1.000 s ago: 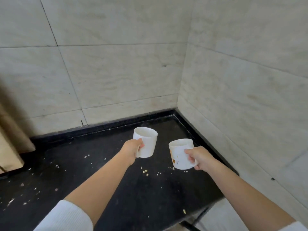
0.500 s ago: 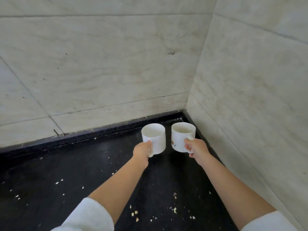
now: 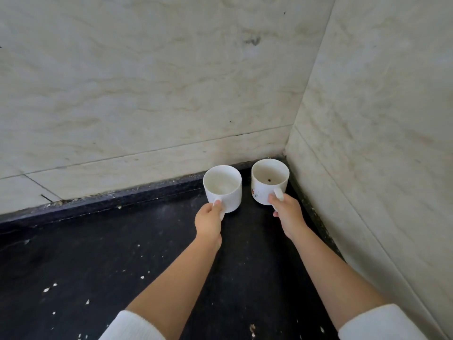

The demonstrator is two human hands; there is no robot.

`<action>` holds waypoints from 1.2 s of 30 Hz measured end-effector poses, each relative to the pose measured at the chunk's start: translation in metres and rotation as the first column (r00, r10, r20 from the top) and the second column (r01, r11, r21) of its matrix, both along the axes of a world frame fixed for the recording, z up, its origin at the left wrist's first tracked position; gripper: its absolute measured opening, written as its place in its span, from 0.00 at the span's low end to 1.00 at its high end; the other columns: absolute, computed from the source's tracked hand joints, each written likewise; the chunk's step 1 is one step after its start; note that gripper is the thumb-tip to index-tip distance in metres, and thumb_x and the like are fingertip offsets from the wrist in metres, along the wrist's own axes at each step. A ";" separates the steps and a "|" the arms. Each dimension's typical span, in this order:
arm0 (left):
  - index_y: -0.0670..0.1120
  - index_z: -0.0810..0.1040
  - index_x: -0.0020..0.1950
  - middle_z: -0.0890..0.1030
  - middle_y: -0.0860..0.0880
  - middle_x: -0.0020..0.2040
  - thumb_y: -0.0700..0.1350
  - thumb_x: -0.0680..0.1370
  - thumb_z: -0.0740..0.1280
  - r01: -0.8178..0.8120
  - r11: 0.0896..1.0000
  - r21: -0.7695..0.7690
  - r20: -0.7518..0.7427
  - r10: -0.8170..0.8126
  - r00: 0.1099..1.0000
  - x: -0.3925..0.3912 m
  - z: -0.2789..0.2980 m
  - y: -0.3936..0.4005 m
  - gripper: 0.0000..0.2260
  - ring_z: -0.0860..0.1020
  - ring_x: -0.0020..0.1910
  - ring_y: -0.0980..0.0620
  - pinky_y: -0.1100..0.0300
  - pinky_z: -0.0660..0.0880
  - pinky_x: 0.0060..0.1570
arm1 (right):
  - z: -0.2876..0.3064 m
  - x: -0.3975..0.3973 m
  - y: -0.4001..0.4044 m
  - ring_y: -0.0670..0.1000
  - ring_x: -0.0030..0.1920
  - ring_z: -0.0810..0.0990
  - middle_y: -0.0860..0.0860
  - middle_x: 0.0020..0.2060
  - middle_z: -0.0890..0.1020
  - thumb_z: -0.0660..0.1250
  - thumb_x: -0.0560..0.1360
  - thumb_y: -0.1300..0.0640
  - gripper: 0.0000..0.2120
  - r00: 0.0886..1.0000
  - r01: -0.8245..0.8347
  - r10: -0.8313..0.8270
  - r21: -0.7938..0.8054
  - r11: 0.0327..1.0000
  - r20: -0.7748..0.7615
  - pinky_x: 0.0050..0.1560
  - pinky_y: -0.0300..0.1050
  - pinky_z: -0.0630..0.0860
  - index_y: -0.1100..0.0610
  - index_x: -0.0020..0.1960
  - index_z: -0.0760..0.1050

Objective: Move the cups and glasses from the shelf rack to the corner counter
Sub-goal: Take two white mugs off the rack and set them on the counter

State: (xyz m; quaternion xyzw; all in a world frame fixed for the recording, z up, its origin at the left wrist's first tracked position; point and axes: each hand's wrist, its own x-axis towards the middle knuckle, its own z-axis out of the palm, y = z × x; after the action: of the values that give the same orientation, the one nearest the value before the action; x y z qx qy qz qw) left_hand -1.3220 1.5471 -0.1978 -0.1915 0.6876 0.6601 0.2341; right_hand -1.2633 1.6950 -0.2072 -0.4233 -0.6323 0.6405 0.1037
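Two white cups are at the far corner of the black counter [image 3: 122, 253]. My left hand [image 3: 208, 220] grips the handle of the plain white cup [image 3: 223, 186]. My right hand [image 3: 286, 212] grips the handle of the cup with a small printed pattern [image 3: 268, 181], which has a dark speck inside. This cup is tucked close to the corner where the two walls meet. Both cups are upright and empty, side by side with a small gap between them. Whether they rest on the counter or hover just above it I cannot tell.
Pale marble-tiled walls [image 3: 147, 94] close the counter at the back and on the right [image 3: 380, 143]. A low black rim [image 3: 110, 200] runs along the wall base. Small light crumbs [image 3: 49, 289] are scattered over the near left counter.
Both hands have carried the cups forward and down into the corner. The cups are now close together by the walls, and my view has moved closer to the corner.
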 end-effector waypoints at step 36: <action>0.43 0.77 0.58 0.77 0.43 0.58 0.40 0.76 0.56 0.010 0.308 -0.951 -0.179 -0.580 0.795 0.042 0.089 -0.173 0.14 0.73 0.58 0.41 0.51 0.72 0.51 | 0.102 0.012 -0.189 0.58 0.62 0.73 0.53 0.64 0.76 0.58 0.76 0.58 0.18 0.673 -0.665 0.597 0.710 0.231 0.436 0.60 0.54 0.70 0.54 0.65 0.71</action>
State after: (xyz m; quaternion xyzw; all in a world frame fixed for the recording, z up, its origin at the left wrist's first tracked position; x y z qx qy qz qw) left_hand -1.2797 1.3736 -0.1087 0.0241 0.9911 0.1284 0.0240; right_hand -1.2510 1.5064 -0.1052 -0.0515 -0.9717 0.2304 0.0000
